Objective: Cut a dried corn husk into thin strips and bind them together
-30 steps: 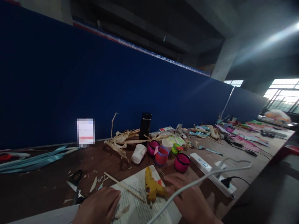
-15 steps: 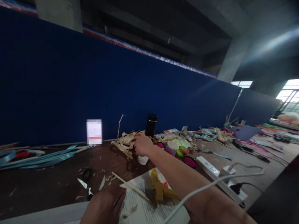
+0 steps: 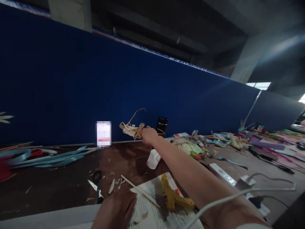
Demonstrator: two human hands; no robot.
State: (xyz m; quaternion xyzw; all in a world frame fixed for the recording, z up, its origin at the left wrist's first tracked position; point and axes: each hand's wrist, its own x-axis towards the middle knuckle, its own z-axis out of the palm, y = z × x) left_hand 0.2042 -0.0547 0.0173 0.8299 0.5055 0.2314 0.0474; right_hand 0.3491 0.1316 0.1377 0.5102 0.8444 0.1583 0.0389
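Note:
My right hand (image 3: pixel 149 135) reaches far forward and is closed on a bunch of dried straw strips (image 3: pixel 131 128), held up off the brown table (image 3: pixel 59 184) beside a black bottle (image 3: pixel 162 125). My left hand (image 3: pixel 114 211) lies near the bottom edge, fingers curled on the edge of an open book (image 3: pixel 154 213). A yellow glue gun (image 3: pixel 172 197) lies on the book. A thin wooden stick (image 3: pixel 140 190) lies across the page's corner.
Scissors (image 3: pixel 96 187) lie left of the book. A white cup (image 3: pixel 153 159) lies tipped under my forearm. A white power strip (image 3: pixel 226 176) with a cable sits at right. Blue ribbons (image 3: pixel 52 157) lie at left. A blue partition (image 3: pixel 71 89) backs the table.
My right hand left the glue gun, reached out to the straw pile and lifted a bunch of it off the table. The left hand stayed on the book.

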